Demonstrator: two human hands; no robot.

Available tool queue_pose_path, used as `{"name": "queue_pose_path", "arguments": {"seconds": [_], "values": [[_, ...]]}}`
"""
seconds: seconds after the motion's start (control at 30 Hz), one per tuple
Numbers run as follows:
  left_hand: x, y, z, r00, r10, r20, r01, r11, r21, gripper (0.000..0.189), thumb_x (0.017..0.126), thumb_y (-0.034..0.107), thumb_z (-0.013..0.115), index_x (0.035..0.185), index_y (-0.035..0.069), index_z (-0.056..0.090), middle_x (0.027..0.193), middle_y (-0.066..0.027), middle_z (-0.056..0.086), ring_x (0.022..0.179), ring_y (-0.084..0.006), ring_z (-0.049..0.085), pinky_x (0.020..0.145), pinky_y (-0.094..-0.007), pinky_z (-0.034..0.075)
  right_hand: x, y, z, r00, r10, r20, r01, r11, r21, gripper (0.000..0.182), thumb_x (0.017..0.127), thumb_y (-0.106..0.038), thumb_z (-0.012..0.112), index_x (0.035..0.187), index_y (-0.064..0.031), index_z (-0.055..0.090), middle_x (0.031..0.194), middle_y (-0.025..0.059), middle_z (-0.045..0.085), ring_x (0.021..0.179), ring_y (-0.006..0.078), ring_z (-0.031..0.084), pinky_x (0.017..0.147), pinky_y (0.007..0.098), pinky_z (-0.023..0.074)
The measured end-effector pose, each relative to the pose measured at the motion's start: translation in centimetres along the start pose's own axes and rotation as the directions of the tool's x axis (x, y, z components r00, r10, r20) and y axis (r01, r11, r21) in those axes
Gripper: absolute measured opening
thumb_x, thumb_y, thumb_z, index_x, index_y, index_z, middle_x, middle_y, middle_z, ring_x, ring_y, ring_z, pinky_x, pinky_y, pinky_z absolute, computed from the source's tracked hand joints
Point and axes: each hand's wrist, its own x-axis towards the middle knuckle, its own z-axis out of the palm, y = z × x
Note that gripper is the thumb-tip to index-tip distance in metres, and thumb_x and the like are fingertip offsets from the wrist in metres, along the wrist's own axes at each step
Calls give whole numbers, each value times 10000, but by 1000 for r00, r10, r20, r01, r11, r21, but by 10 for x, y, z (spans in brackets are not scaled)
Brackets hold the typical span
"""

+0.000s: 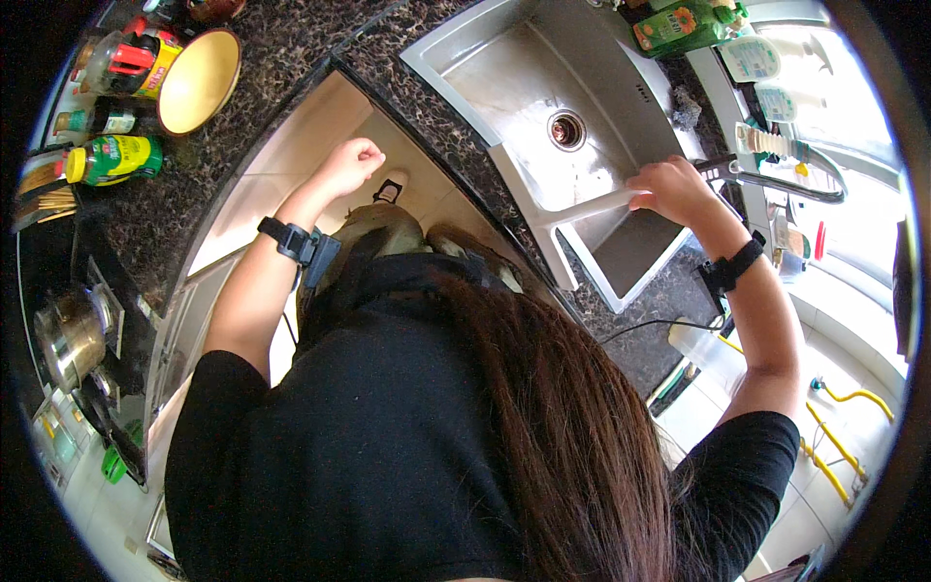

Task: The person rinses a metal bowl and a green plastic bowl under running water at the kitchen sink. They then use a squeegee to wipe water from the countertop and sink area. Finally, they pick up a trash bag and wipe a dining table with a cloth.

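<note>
My right hand (673, 189) grips the handle of a white T-shaped squeegee (593, 209) above the stainless steel sink (454, 94). Its long crosspiece lies across the sink's near rim and the edge of the dark speckled countertop (465, 156). Inside the basin the round drain (566, 131) is visible. Beside my right hand is a black and chrome faucet (771, 185); whether they touch is unclear. Over the gap between the two counter runs hangs my left hand (351, 167), its fingers curled in, with nothing seen in it.
On the left counter stand a yellow bowl (200, 81), a green jar with a yellow lid (116, 160) and sauce bottles. Farther down that side is a metal pot (69, 342). A green dish soap bottle (684, 28) and white spray bottles (753, 58) line the window side.
</note>
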Motion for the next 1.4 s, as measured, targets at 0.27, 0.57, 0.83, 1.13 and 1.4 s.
{"name": "queue_pose_path", "arguments": {"seconds": [0.27, 0.57, 0.83, 1.13, 1.4], "values": [[3, 1, 13, 996, 72, -47, -74, 996, -44, 187, 881, 217, 609, 865, 31, 621, 727, -23, 618, 634, -107, 570, 602, -275, 469, -21, 0, -23, 994, 100, 44, -87, 967, -238, 203, 767, -354, 658, 866, -177, 669, 746, 21, 623, 775, 209, 630, 744, 372, 458], [-7, -5, 9, 996, 78, -36, -79, 996, -30, 186, 879, 220, 611, 869, 35, 617, 714, -23, 611, 627, -107, 571, 582, -276, 465, -70, 1, -31, 979, 190, -79, -204, 852, -482, 194, 801, -373, 623, 850, -188, 658, 746, -9, 630, 755, 174, 630, 730, 337, 422], [-10, 6, 20, 996, 94, -2, -94, 996, 4, 185, 878, 216, 613, 854, 32, 616, 698, -21, 596, 627, -108, 566, 574, -274, 460, -92, -17, -6, 990, 132, -53, -132, 991, 2, 244, 696, -279, 733, 908, -161, 721, 783, 30, 653, 778, 211, 626, 767, 346, 435], [-23, 11, 24, 997, 62, 50, -65, 996, 66, 163, 884, 184, 591, 882, 21, 607, 739, -20, 594, 655, -105, 566, 615, -267, 469, -83, -15, 43, 986, 160, 49, -163, 985, 63, 232, 703, -297, 732, 895, -169, 718, 786, 19, 658, 806, 200, 626, 783, 344, 416], [-25, -2, 21, 997, 68, 25, -69, 997, 34, 171, 878, 197, 610, 860, 27, 611, 696, -18, 582, 623, -107, 559, 585, -267, 457, -120, 25, 43, 951, 310, -9, -301, 913, -274, 213, 740, -297, 696, 922, -186, 695, 771, 5, 637, 820, 180, 625, 771, 340, 410]]}}
